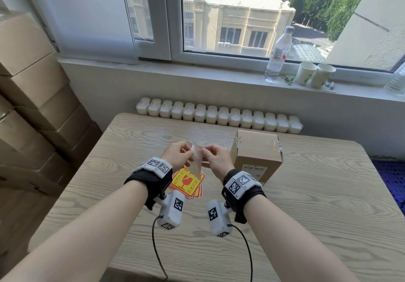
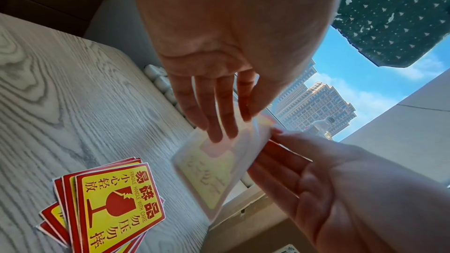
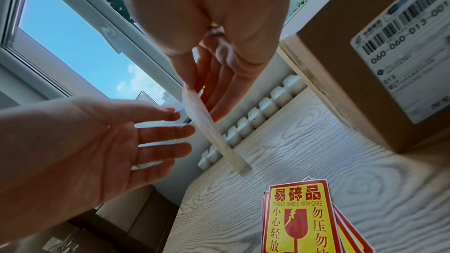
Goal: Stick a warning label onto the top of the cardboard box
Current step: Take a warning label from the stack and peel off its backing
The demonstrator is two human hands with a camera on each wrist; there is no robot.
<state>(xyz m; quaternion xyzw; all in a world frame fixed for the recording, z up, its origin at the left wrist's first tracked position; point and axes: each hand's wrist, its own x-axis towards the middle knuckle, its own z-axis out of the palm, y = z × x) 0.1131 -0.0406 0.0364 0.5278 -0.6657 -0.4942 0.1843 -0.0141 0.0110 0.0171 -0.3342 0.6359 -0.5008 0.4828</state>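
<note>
Above the wooden table (image 1: 306, 216), both hands meet at one warning label (image 1: 196, 161), raised and hanging almost upright. My right hand (image 1: 215, 159) pinches its top edge between thumb and fingers (image 3: 192, 76). My left hand (image 1: 178, 155) has straight fingers (image 2: 214, 114) whose tips touch the label's pale back (image 2: 214, 170). Under the hands lies a fanned stack of red and yellow fragile labels (image 1: 188, 183). The cardboard box (image 1: 256, 150), taped shut, stands just right of my right hand with a barcode sticker (image 3: 401, 49) on its near side.
Brown cartons (image 1: 32, 106) are piled along the left wall. A white radiator (image 1: 219, 117) runs behind the table's far edge. On the windowsill stand a plastic bottle (image 1: 278, 51) and two paper cups (image 1: 315, 75).
</note>
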